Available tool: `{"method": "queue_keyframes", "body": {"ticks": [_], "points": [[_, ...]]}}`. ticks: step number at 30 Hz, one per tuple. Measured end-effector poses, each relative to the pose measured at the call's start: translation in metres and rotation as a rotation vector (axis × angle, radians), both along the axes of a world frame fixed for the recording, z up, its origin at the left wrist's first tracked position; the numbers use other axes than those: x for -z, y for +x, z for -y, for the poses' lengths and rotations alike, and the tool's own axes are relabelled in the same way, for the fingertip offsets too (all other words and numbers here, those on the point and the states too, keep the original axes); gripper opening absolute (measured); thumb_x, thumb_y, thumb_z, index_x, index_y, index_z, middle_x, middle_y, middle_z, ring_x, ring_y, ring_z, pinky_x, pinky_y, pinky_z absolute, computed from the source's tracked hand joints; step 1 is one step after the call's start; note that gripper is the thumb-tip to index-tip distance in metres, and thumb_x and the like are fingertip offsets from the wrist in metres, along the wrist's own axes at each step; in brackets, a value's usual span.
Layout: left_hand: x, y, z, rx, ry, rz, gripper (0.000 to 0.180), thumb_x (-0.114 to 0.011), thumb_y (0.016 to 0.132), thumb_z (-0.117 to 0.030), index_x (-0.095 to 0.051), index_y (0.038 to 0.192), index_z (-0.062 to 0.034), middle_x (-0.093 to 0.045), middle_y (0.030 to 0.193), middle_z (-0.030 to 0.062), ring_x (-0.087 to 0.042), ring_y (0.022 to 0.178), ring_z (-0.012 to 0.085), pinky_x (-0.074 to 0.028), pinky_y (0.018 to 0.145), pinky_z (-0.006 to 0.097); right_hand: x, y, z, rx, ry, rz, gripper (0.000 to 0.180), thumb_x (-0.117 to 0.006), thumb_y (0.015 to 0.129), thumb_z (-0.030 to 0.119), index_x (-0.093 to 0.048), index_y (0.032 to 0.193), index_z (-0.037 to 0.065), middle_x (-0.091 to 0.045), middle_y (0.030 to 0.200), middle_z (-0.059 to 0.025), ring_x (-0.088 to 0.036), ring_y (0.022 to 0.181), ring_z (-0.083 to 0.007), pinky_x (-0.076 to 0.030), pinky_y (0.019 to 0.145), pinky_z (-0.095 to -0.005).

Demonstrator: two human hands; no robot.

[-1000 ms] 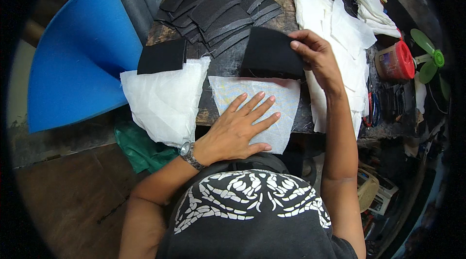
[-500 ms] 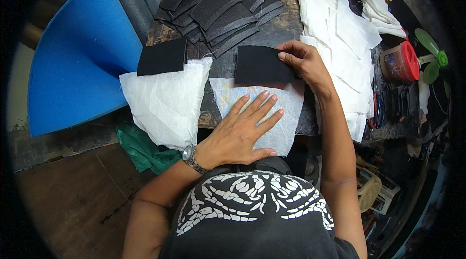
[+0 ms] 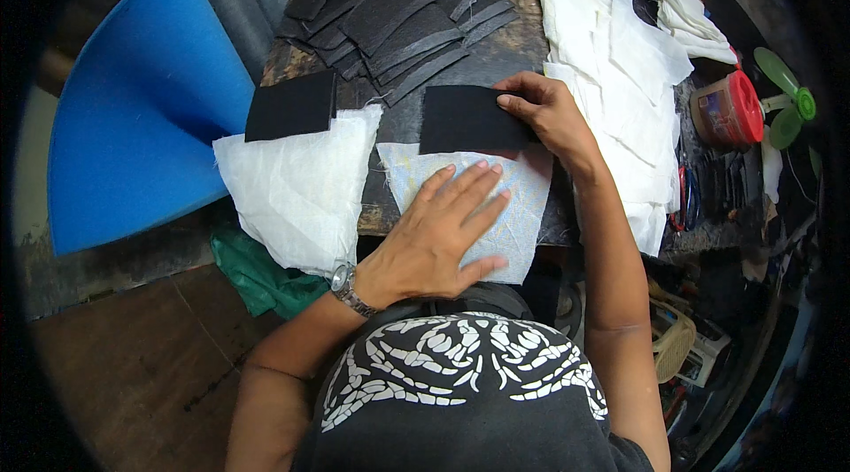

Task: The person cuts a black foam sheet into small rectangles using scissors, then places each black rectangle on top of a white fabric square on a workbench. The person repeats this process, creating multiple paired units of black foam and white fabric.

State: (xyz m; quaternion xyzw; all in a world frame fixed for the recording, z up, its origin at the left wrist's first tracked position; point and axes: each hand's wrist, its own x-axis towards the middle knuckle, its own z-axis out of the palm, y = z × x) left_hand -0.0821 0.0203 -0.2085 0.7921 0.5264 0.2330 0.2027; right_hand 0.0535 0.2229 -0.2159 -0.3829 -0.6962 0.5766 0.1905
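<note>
The left hand (image 3: 440,233) lies flat, palm down and fingers spread, on a pale piece of cloth (image 3: 522,206) that shows faint yellow and blue marks and hangs over the near edge of the dark worktable (image 3: 505,47). A metal wristwatch (image 3: 347,286) sits on that wrist. The right hand (image 3: 547,109) rests at the right end of a black rectangular piece (image 3: 465,118), fingers held together and laid over its upper right corner, thumb underneath or behind, so it seems to pinch that edge, though the grip itself is hidden. The black piece lies along the top edge of the pale cloth, just beyond the left fingertips and touching or overlapping the cloth's upper border. To the left, a second black rectangle (image 3: 290,105) lies on the top of a larger white cloth (image 3: 297,184) that also drapes off the table edge; the two pairs sit side by side, a narrow strip of table between them. Farther back, a fan of dark leather-like strips (image 3: 398,16) overlaps across the table. To the right lies a heap of white cloth pieces (image 3: 620,65), and beyond it a red-lidded jar (image 3: 730,111). A big blue foam sheet (image 3: 142,118) leans at the left, with green fabric (image 3: 257,282) below the table edge.
</note>
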Motion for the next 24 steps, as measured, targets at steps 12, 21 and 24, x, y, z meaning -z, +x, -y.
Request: {"method": "queue_keyframes", "body": {"ticks": [12,21,24], "points": [[0.016,0.017,-0.025,-0.335,0.080,-0.178,0.064,-0.049,0.098,-0.032,-0.032,0.148,0.0033,-0.031,0.154,0.0227,-0.028,0.143,0.0415,-0.021,0.117,0.050,0.001,-0.002,0.000,-0.030,0.162,0.087,0.024,-0.067,0.088,0.010,-0.067,0.108,-0.003,-0.072,0.096,-0.0151,-0.067,0.085,-0.0197,-0.052,0.079,-0.0310],[0.013,0.024,-0.027,-0.353,0.101,-0.291,0.062,-0.052,0.095,-0.034,-0.039,0.147,-0.0029,-0.035,0.153,0.0201,-0.032,0.140,0.0431,-0.025,0.114,0.053,-0.008,0.017,0.042,0.209,0.778,0.027,0.033,-0.060,0.090,0.002,-0.062,0.123,0.005,-0.069,0.104,-0.0167,-0.065,0.091,-0.0282,-0.049,0.084,-0.0333],[0.010,0.018,-0.027,-0.355,0.097,-0.250,0.060,-0.052,0.094,-0.032,-0.042,0.144,-0.0004,-0.038,0.151,0.0211,-0.033,0.139,0.0414,-0.026,0.114,0.051,-0.003,0.029,0.087,0.006,0.772,0.250,0.049,-0.053,0.086,-0.004,-0.050,0.136,-0.001,-0.061,0.126,-0.0214,-0.060,0.114,-0.0332,-0.044,0.100,-0.0412]]}}
